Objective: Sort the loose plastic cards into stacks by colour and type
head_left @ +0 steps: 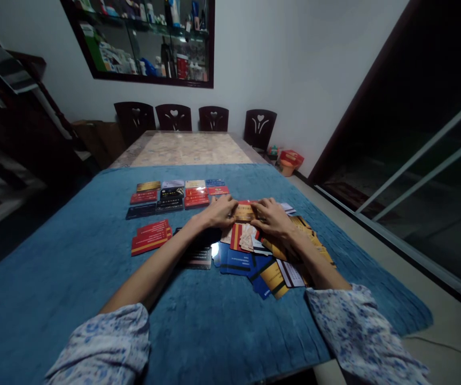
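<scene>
My left hand (219, 212) and my right hand (273, 217) meet over a loose heap of plastic cards (268, 255) on a blue cloth (73, 267). Between them they pinch the two ends of a tan and red card (244, 210), held just above the heap. The fingers of both hands are curled onto it. Left of the hands, several cards lie sorted in neat rows (174, 196). A small stack of red cards (150, 237) sits apart, nearer to me on the left.
The blue cloth covers the near end of a long marble-topped table (190, 148). Several dark chairs (174, 116) stand at its far end under a glass wall cabinet (150, 37). A glass sliding door (426, 176) runs along the right.
</scene>
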